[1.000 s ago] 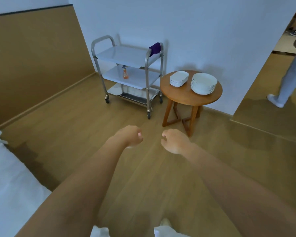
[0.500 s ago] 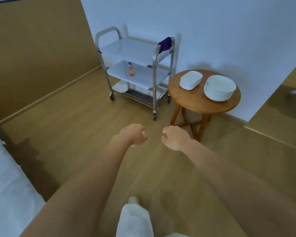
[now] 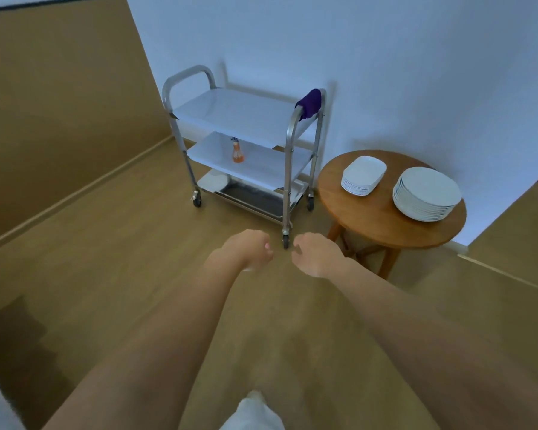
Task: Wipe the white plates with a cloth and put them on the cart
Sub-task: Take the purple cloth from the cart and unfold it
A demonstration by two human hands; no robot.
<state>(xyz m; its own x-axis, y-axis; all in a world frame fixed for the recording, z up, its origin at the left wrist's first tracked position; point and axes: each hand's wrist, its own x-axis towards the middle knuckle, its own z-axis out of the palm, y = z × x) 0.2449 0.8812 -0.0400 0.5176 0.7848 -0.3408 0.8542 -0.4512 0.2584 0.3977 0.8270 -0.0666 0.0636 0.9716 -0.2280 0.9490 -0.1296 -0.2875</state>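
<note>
Both hands, left (image 3: 246, 248) and right (image 3: 316, 254), hang loosely curled and empty at frame centre, because the cloth (image 3: 308, 103) hangs on the cart (image 3: 292, 131) and the plates (image 3: 426, 193) wait unwiped.

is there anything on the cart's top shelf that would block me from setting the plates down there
Nothing visible lies on the top shelf. The purple cloth hangs over the cart's right handle, beside the shelf. An orange bottle stands on the middle shelf only. Both plate stacks sit on the round table.
</note>
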